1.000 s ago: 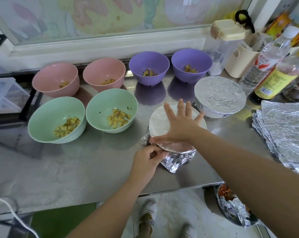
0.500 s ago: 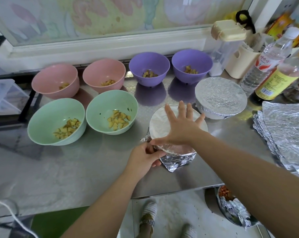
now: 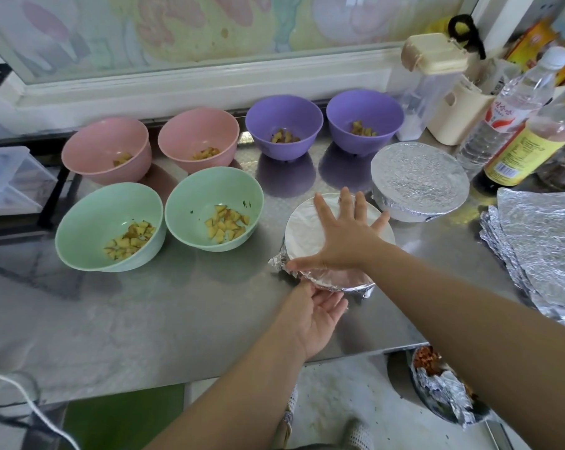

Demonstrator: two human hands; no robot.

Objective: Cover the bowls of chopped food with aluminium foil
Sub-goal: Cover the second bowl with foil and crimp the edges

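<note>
The right hand (image 3: 342,237) is spread flat on the foil-covered bowl (image 3: 302,222); the left hand (image 3: 318,315) is held open, palm up, fingertips laid against its near foil edge.

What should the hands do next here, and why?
Probably the left hand should fold down the foil flap that sticks out sideways, unpressed. The right hand pins the foil flat on top, so it should not shift.

Red label (image 3: 506,115) on clear bottle (image 3: 531,81), characters too blurred to read, yellow label (image 3: 521,151) on next bottle (image 3: 557,125), illegible
</note>
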